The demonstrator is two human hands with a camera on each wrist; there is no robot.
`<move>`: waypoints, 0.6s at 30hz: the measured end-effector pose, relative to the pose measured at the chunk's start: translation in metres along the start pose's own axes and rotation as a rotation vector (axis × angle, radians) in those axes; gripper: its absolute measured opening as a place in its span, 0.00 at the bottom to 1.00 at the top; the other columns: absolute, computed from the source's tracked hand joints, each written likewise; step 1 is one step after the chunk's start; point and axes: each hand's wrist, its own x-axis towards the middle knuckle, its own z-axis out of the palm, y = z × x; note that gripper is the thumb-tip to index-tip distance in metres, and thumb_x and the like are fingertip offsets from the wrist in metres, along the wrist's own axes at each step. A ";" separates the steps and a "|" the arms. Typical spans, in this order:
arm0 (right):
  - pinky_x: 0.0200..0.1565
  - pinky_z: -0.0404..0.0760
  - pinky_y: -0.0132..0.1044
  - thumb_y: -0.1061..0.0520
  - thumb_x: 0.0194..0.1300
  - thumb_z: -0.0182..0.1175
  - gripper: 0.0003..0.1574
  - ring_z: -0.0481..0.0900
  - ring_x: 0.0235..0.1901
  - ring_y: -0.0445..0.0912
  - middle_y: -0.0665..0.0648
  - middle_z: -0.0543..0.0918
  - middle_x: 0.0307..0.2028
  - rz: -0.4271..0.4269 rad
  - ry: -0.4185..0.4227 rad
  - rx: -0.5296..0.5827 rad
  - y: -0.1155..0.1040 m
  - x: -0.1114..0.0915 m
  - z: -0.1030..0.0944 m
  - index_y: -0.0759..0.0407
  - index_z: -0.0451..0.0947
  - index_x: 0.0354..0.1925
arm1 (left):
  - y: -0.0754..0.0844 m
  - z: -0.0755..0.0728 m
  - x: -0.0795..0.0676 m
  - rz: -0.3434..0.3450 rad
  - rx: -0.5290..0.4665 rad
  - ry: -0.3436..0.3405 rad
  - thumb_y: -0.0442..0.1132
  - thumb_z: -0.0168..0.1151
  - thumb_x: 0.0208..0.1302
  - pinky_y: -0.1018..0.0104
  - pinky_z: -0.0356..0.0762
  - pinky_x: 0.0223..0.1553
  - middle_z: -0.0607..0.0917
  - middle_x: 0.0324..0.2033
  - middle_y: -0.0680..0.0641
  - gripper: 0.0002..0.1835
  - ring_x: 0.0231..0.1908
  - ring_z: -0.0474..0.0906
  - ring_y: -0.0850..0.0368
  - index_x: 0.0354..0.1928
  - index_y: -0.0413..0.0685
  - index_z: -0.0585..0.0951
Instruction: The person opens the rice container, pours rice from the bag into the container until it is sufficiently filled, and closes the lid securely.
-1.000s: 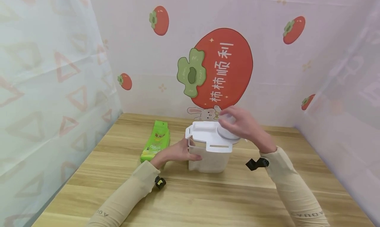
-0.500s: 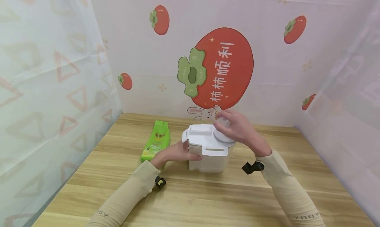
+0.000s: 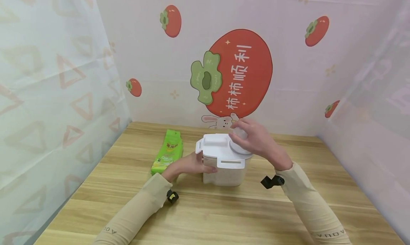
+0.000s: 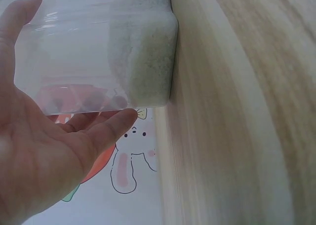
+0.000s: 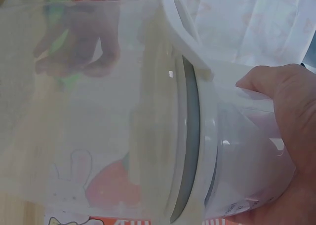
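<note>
A clear plastic container (image 3: 224, 173) holding pale grain (image 4: 143, 52) stands in the middle of the wooden table (image 3: 205, 216). Its white lid (image 3: 217, 149) sits level on top. My left hand (image 3: 192, 165) grips the container's left side, and its fingers (image 4: 94, 104) show through the clear wall. My right hand (image 3: 257, 140) curls over the round white cap (image 3: 238, 149) at the lid's right end. In the right wrist view that hand (image 5: 286, 101) wraps the cap (image 5: 247, 156) beside the lid's rim (image 5: 197, 136).
A green packet (image 3: 168, 150) lies flat on the table just left of the container. Printed cloth walls (image 3: 237, 74) close in the table at the back, left and right. Bare wood lies in front of my arms.
One second ago my right hand held the lid raised and tilted above the container. It has come down and left, and the lid now sits on the container. My left hand has stayed put.
</note>
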 end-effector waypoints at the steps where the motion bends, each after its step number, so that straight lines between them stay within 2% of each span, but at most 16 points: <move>1: 0.44 0.81 0.47 0.47 0.62 0.64 0.17 0.80 0.42 0.50 0.55 0.83 0.41 0.000 -0.001 -0.002 0.000 0.000 0.000 0.54 0.83 0.46 | 0.000 0.000 0.000 0.005 0.004 0.000 0.42 0.76 0.53 0.52 0.64 0.68 0.68 0.63 0.58 0.46 0.65 0.64 0.58 0.67 0.69 0.57; 6: 0.45 0.80 0.49 0.47 0.62 0.65 0.17 0.79 0.43 0.51 0.56 0.83 0.42 -0.008 -0.024 -0.010 -0.002 0.001 -0.003 0.54 0.83 0.45 | 0.002 -0.001 0.001 0.016 0.016 0.003 0.42 0.76 0.53 0.53 0.65 0.68 0.68 0.62 0.59 0.45 0.65 0.65 0.59 0.67 0.70 0.57; 9: 0.45 0.80 0.50 0.47 0.61 0.66 0.17 0.79 0.43 0.52 0.57 0.83 0.43 -0.003 -0.045 -0.013 -0.003 0.002 -0.004 0.54 0.84 0.45 | 0.003 -0.002 0.000 -0.005 0.009 -0.005 0.43 0.75 0.53 0.52 0.65 0.68 0.68 0.63 0.58 0.45 0.65 0.65 0.58 0.68 0.69 0.57; 16: 0.49 0.79 0.50 0.45 0.61 0.67 0.20 0.78 0.47 0.52 0.56 0.82 0.47 0.000 -0.095 -0.005 -0.002 0.000 -0.005 0.53 0.83 0.47 | 0.007 -0.012 -0.013 -0.260 0.013 -0.075 0.53 0.71 0.56 0.53 0.71 0.63 0.70 0.64 0.53 0.44 0.64 0.69 0.50 0.70 0.61 0.57; 18: 0.52 0.79 0.51 0.44 0.62 0.67 0.21 0.77 0.50 0.52 0.56 0.81 0.50 -0.004 -0.091 0.017 -0.001 -0.001 -0.006 0.53 0.82 0.49 | 0.008 -0.018 -0.015 -0.270 0.002 -0.074 0.54 0.71 0.56 0.52 0.73 0.63 0.69 0.66 0.50 0.46 0.64 0.70 0.47 0.72 0.59 0.55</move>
